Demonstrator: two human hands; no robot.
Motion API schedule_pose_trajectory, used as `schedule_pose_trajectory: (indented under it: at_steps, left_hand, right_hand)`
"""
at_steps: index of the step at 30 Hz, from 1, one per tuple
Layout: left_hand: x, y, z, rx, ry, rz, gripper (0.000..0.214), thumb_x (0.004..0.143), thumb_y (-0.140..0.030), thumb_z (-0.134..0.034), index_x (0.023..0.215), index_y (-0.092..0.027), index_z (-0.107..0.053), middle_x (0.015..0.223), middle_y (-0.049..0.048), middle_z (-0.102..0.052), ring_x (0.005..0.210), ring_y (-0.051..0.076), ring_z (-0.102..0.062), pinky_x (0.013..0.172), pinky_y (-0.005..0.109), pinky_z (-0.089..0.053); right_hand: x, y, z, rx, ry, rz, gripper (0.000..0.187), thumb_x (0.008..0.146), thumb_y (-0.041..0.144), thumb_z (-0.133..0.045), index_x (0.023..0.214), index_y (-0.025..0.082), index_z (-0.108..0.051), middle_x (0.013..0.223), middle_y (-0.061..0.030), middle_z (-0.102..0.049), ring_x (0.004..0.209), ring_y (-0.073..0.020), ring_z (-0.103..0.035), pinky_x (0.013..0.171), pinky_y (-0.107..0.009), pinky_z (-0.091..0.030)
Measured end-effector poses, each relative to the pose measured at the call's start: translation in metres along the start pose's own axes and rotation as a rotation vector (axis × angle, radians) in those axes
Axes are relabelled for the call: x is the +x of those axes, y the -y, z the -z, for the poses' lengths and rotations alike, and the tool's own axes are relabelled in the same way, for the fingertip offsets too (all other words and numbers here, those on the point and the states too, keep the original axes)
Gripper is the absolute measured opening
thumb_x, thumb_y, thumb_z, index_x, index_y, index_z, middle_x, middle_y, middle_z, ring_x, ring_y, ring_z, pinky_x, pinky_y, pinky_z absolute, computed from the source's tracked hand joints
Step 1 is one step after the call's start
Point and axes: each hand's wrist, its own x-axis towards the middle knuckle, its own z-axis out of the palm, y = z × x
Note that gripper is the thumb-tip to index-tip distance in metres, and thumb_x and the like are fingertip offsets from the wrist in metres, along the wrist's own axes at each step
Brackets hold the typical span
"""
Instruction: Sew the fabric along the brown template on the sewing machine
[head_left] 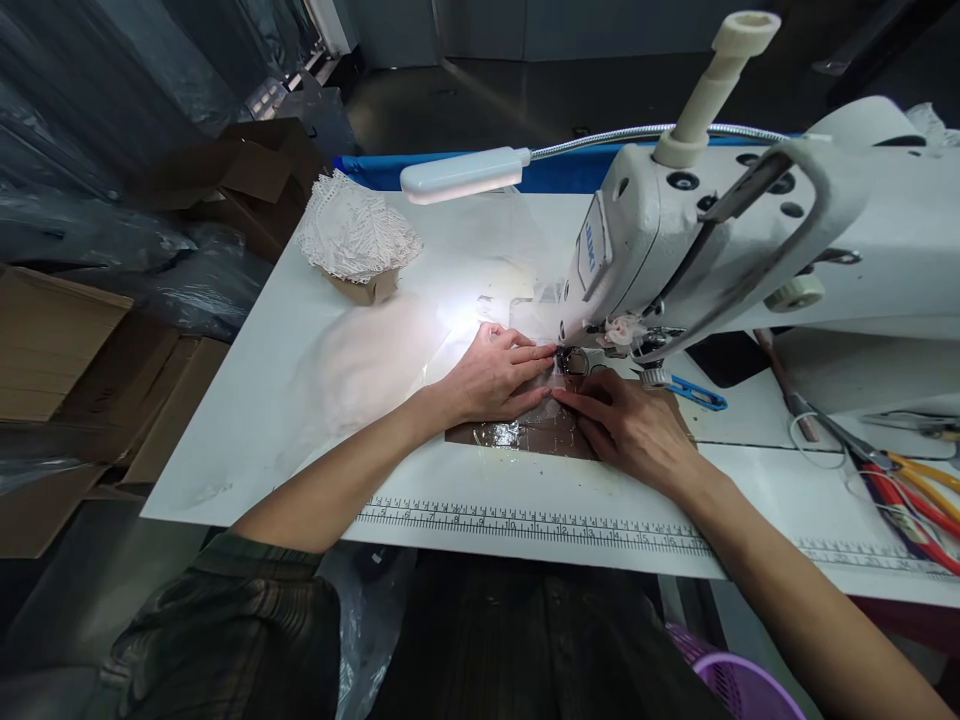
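Observation:
Sheer white fabric (360,365) trails over the white table to the left and runs in beside the needle area of a white sewing machine (637,220). My left hand (499,375) lies flat on this fabric, fingers stretched toward the presser foot (574,362). Just right of the foot, my right hand (634,420) has its fingers curled, the tips closed on the fabric's edge near the left fingertips. Beneath both hands is a shiny brown plate (525,437). My fingers partly hide the fabric at the needle.
A pile of white lace pieces (356,235) rests on a small box at the back left. A lamp (465,175) shines over the table. To the right lie a blue thread snipper (697,393) and orange-handled scissors (926,480). A printed ruler (510,527) follows the front edge.

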Motion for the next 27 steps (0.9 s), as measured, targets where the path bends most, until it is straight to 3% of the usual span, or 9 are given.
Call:
schedule_pose_trajectory:
  at_steps: [11, 27]
  left_hand:
    - [0.0, -0.004, -0.001, 0.07, -0.014, -0.009, 0.035, 0.098, -0.039, -0.043, 0.117, -0.019, -0.063, 0.129, 0.009, -0.062, 0.106, 0.027, -0.055, 0.085, 0.047, -0.038]
    - [0.0, -0.006, 0.002, 0.139, -0.06, -0.029, 0.035, 0.097, -0.04, -0.043, 0.116, -0.017, -0.062, 0.127, 0.0111, -0.062, 0.101, 0.026, -0.056, 0.085, 0.046, -0.038]
  right_hand:
    - [0.0, 0.001, -0.001, -0.008, -0.02, -0.002, 0.034, 0.091, 0.024, -0.048, 0.117, 0.03, -0.069, 0.101, -0.0091, -0.062, 0.071, -0.0155, -0.055, 0.053, -0.027, -0.033]
    - [-0.002, -0.001, -0.004, 0.034, -0.046, -0.014, 0.034, 0.092, 0.025, -0.047, 0.117, 0.028, -0.069, 0.102, -0.0094, -0.061, 0.074, -0.0164, -0.055, 0.06, -0.029, -0.04]
